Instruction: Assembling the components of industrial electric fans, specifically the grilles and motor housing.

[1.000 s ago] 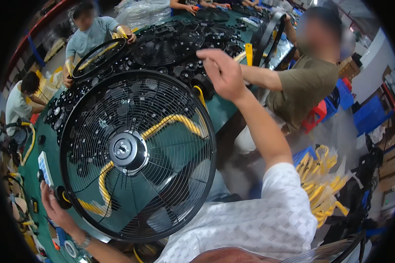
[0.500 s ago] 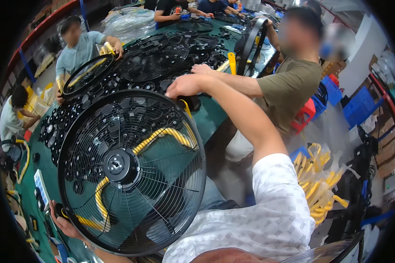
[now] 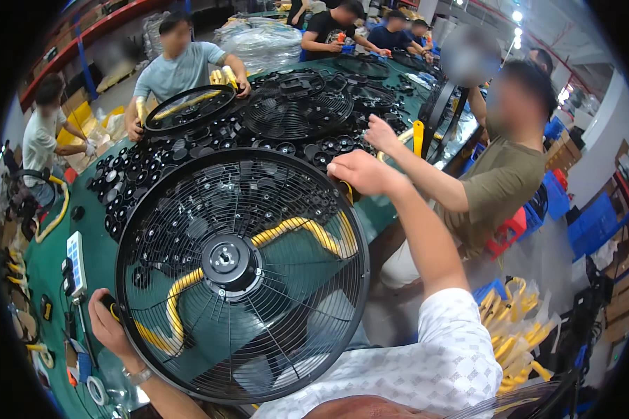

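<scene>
A large round black fan housing (image 3: 129, 209) is tilted up in front of me, with a wire grille and a dark motor hub (image 3: 230, 262) at its centre. Yellow striped bent tubing (image 3: 182, 283) shows behind the wires. My left hand (image 3: 112, 325) is closed at the housing's left rim, by a black-and-yellow tube end (image 3: 110, 305). At the upper right rim, my right hand (image 3: 360, 171) has its fingers curled onto the edge; its fingertips are partly hidden. No fan blades are visible on the hub.
Several small black round parts (image 3: 119, 174) cover the green table (image 3: 49, 272), with more black grilles (image 3: 297, 115) beyond. A white power strip (image 3: 75, 262) and a tape roll (image 3: 96, 391) lie left. Co-workers (image 3: 182, 66) stand around; one at right (image 3: 510, 167) reaches over the table.
The view has shifted, so the housing and both hands appear farther right. My hands keep their places on its rim. The right co-worker's near hand has lifted from behind my right hand.
</scene>
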Demonstrator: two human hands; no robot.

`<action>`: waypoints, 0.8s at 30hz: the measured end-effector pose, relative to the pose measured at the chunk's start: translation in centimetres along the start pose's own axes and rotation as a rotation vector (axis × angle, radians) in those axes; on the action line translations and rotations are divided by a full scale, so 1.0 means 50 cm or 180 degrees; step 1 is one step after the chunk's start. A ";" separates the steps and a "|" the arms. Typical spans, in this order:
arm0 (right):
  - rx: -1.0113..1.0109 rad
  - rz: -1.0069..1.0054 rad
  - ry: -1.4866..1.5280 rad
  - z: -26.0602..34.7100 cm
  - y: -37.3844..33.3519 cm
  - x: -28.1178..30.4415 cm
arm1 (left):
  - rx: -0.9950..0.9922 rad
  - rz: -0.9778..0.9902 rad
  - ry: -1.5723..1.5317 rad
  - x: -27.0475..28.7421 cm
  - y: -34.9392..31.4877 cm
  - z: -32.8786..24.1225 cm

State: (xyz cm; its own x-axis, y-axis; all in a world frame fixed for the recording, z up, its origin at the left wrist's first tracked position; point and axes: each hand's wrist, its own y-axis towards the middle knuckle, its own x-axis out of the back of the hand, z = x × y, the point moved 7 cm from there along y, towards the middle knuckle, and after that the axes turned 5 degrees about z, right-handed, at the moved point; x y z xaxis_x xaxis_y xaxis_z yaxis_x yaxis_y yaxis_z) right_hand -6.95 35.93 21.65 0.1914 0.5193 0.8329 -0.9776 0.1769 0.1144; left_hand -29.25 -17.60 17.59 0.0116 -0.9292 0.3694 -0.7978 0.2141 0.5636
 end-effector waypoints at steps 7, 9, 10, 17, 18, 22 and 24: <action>-0.0166 -0.0525 0.0348 0.013 0.021 0.028 | -0.0746 -0.0375 -0.0553 0.002 -0.026 0.001; 0.0796 -0.1929 -0.0607 0.077 -0.053 0.058 | -0.0663 -0.0195 0.0328 0.030 -0.004 -0.025; 0.1276 -0.2002 -0.0583 0.104 -0.082 0.059 | -0.0176 -0.0384 -0.0162 0.039 0.005 -0.044; 0.1209 -0.1544 -0.0687 0.073 -0.072 0.002 | 0.1198 0.1315 0.1154 0.011 0.070 0.015; 0.1187 -0.1570 -0.0691 0.076 -0.059 0.016 | 0.1170 0.1333 0.1156 0.007 0.052 0.052; -0.0586 0.0699 -0.0220 0.008 0.028 0.001 | -0.0957 -0.0374 0.0252 -0.006 -0.016 0.010; -0.0704 0.0765 -0.0013 0.008 0.036 0.001 | -0.0874 -0.0645 -0.0318 -0.003 -0.020 0.024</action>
State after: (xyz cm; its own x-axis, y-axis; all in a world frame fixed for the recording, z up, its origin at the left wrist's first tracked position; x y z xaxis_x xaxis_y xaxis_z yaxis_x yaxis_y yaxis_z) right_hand -8.72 35.94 22.11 -0.0434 0.5649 0.8240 -0.9519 0.2272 -0.2058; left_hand -29.20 -18.01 16.08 0.0834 -0.9830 0.1633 -0.5933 0.0827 0.8007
